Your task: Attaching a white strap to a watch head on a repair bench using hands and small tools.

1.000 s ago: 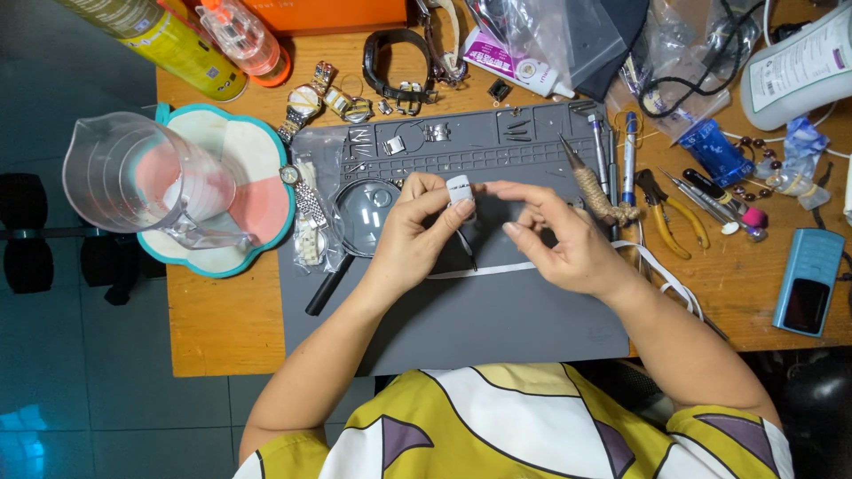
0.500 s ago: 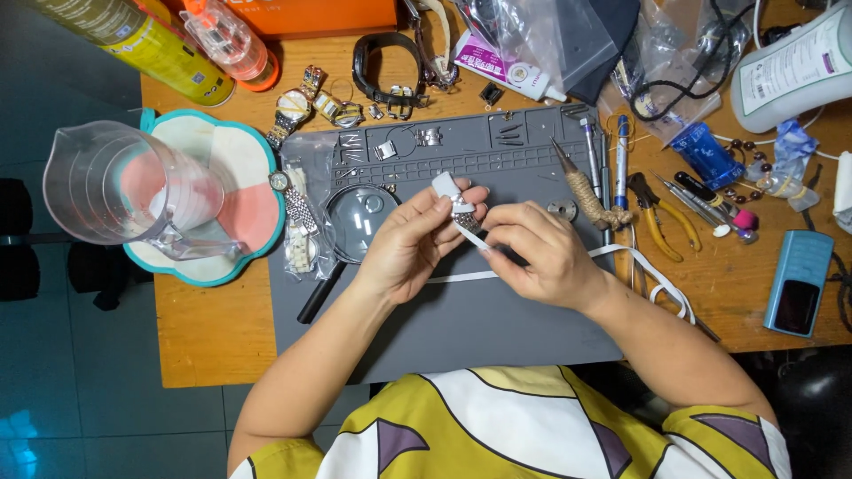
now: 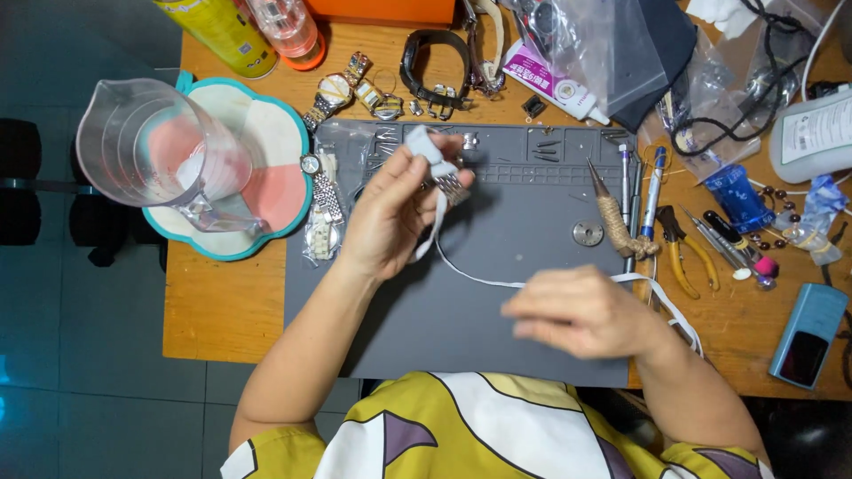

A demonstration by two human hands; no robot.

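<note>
Watch band (image 3: 451, 184), a short piece of metal links, sat pinched between the thumb and fingers of the left hand (image 3: 390, 213), lifted above the grey work mat (image 3: 524, 222) so that the pale strip (image 3: 479, 279) trailing from it hung free, probably to keep both in plain sight. The right hand (image 3: 581, 312) was blurred low over the mat, fingers loosely curled; whether it gripped the strip I could not tell. Pliers (image 3: 679, 244) and pens lay close on the tabletop (image 3: 222, 302), within easy reach.
</note>
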